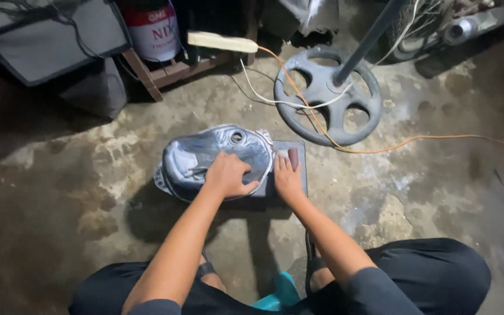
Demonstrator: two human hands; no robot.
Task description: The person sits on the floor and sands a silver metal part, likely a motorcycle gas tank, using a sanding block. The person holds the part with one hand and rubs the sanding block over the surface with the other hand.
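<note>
- A stained concrete floor (415, 192) carries everything — patchy, mottled grey and brown.
- A bare metal fuel tank (205, 153) rests on it, just beside a dark flat pad (298, 153).
- A round grey fan base (328, 96) stands behind (its pole rising from the hub).
- An orange cable (438, 137) and a white cable (263, 96) trail across.
- A wooden crate (164, 73) sits at the back.

A stained, patchy concrete floor (427, 192) fills the view, lit brightly in the middle and falling into shadow at the edges. A round fan-stand base (328, 96) with its dark pole rests on it, crossed by an orange cable (438, 139) and a white cord (263, 93). Behind, a wooden rack (158, 73) holds a red-and-white tin can (156, 29), beside a grey flat panel (48, 41) leaning in the dark
</note>
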